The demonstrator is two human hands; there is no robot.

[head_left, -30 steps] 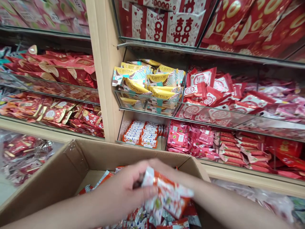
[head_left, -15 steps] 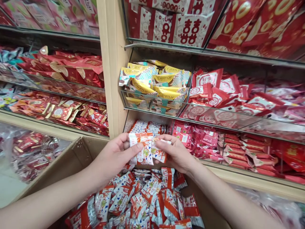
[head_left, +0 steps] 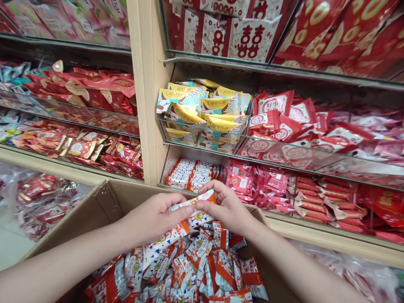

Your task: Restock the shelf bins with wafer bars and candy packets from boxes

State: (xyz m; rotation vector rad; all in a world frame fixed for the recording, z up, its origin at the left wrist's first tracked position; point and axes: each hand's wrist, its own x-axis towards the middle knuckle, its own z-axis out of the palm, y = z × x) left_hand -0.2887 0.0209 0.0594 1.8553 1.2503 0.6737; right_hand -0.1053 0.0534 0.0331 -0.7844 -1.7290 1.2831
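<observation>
Your left hand (head_left: 156,216) and right hand (head_left: 229,210), both curled nearly closed, pinch packets (head_left: 203,201) under their thumbs over the box (head_left: 126,197), neat rows (head_left: 191,173) at twelve o'clock.

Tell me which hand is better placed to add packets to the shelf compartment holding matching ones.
Probably the right hand: its upper fingers look closer to the compartment's front edge, while the left hand sits lower. Both hold packets.
</observation>
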